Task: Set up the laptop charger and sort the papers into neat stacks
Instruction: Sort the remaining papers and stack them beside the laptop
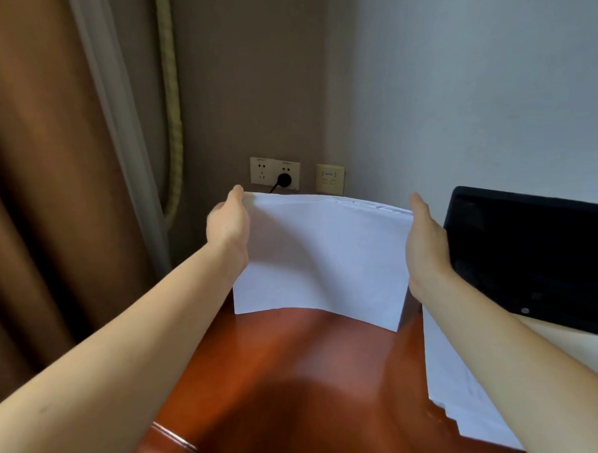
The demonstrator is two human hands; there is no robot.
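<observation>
A bundle of white papers (321, 256) stands upright on its lower edge above the reddish wooden desk (297, 380). My left hand (229, 226) grips its left side and my right hand (425, 238) grips its right side; the fingers are hidden behind the sheets. More white papers (448, 384) lie flat on the desk under my right forearm. A black charger plug (284, 180) sits in the wall socket (274, 173) behind the bundle, its cable dropping out of sight. The black laptop screen (532, 260) stands open at the right.
A brown curtain (43, 203) with a pale liner and a yellow-green cord hangs at the left. A beige switch plate (329, 178) is on the wall beside the socket. The desk's rounded front edge (170, 441) is near the bottom.
</observation>
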